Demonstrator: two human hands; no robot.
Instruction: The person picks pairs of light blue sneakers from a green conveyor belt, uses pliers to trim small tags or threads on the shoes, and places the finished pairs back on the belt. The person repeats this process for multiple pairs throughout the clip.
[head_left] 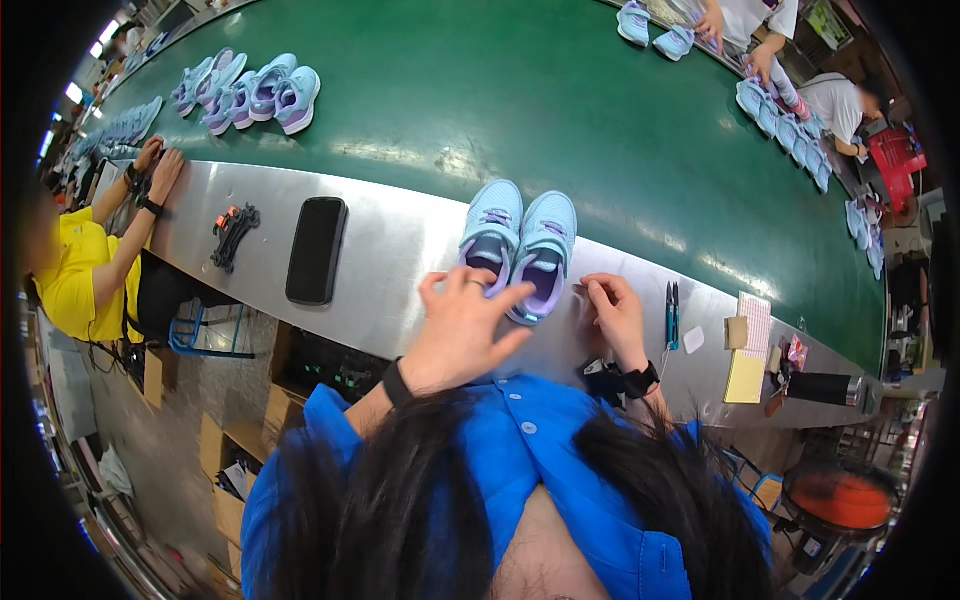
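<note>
A pair of light blue sneakers stands side by side before me, heels toward me: the left shoe (493, 212) and the right shoe (549, 218), both with lavender linings and straps. My left hand (462, 325) is at their heels, its fingers spread and holding nothing; whether a fingertip touches a shoe I cannot tell. To the right of the shoes, over the metal ledge (400, 240), is my right hand (614, 315). Its thumb and forefinger are drawn together, and anything between them is too small to make out.
A black phone (317, 250) and black-and-orange straps (235, 235) lie left. Blue-handled snips (672, 315), notepads (745, 375) and a black cylinder (822, 388) lie right. More sneakers (265, 90) stand on the green belt (420, 90). A yellow-shirted co-worker (90, 265) sits left; others work across.
</note>
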